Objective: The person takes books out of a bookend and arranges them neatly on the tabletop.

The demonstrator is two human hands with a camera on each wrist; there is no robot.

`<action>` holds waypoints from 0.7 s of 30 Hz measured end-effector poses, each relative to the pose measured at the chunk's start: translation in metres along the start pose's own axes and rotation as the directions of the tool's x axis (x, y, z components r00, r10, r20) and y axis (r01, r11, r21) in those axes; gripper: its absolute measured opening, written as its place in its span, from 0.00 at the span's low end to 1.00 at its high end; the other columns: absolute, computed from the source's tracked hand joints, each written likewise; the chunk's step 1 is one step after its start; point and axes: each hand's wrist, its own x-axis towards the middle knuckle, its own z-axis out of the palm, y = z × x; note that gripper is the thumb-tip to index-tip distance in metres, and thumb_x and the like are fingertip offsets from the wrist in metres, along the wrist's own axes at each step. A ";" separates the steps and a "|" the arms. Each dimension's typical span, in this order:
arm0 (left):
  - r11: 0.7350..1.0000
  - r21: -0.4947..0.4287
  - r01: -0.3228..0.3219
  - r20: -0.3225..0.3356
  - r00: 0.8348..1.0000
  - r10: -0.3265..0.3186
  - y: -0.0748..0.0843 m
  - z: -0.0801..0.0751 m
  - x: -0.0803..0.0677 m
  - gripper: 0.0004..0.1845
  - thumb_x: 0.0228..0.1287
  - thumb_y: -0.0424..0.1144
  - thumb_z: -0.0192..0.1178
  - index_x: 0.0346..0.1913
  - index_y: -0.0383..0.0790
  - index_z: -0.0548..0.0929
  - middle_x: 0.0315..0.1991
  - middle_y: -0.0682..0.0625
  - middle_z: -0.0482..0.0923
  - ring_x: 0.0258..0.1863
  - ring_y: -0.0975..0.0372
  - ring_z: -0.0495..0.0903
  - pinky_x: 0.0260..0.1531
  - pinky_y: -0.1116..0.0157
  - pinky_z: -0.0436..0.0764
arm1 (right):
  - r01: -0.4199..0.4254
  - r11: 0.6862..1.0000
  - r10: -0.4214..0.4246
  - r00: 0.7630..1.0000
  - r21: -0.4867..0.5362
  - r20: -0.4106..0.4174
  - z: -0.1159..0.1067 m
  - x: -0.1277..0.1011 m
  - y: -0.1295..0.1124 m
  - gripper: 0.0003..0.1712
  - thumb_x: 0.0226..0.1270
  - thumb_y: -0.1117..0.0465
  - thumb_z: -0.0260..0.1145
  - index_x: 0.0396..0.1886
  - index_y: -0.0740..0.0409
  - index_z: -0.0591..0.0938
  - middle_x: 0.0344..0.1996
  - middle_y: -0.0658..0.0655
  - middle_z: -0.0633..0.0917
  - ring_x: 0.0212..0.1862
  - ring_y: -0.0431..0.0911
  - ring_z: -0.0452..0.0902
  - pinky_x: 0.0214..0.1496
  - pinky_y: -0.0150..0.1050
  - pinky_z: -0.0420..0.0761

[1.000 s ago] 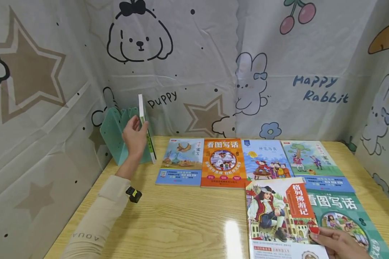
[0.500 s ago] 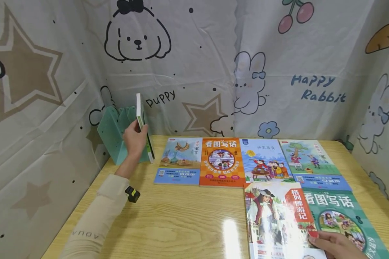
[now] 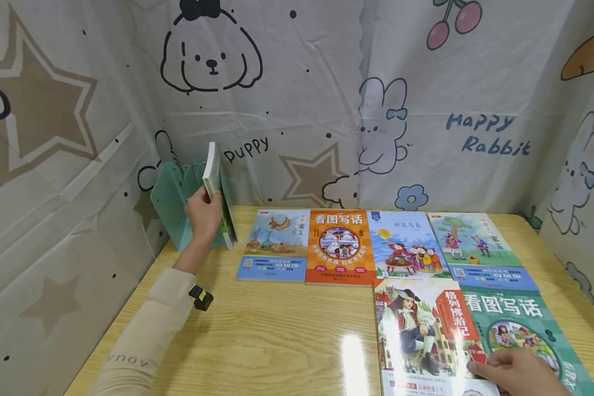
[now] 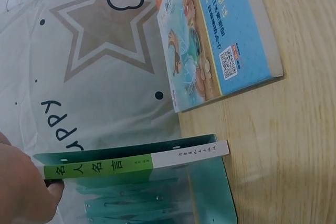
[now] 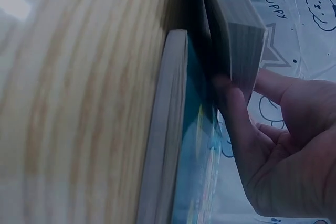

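Observation:
My left hand (image 3: pixel 204 212) grips a thin book (image 3: pixel 212 168) with a green and white spine (image 4: pixel 136 162). The book stands on end against the mint-green book rack (image 3: pixel 170 201) at the table's back left, its top leaning left toward the rack. My right hand (image 3: pixel 517 371) is at the near right, at the lower right corner of a storybook with a seated figure on its cover (image 3: pixel 421 324). In the right wrist view a finger (image 5: pixel 236 114) lies under that book's raised page edge (image 5: pixel 236 30), above the green book (image 5: pixel 173 129) beneath it.
Four picture books lie in a row across the wooden table (image 3: pixel 277 341): blue (image 3: pixel 274 245), orange (image 3: pixel 340 247), light blue (image 3: pixel 406 245), green-blue (image 3: pixel 480 247). A green book (image 3: pixel 522 324) lies at the front right. Printed fabric walls close in the back and both sides.
The upright book's top has tipped left toward the rack under my left hand. The storybook under my right hand has shifted slightly and its edge is lifted.

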 end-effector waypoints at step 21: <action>0.997 0.026 -0.079 -0.207 0.975 0.083 0.015 -0.028 -0.016 0.14 0.76 0.38 0.54 0.45 0.27 0.82 0.23 0.39 0.76 0.15 0.69 0.61 0.15 0.71 0.54 | 0.035 0.995 -0.037 0.999 -0.096 -0.013 -0.004 0.004 -0.001 0.30 0.60 0.34 0.69 0.17 0.54 0.79 0.11 0.49 0.71 0.17 0.43 0.67 0.32 0.43 0.72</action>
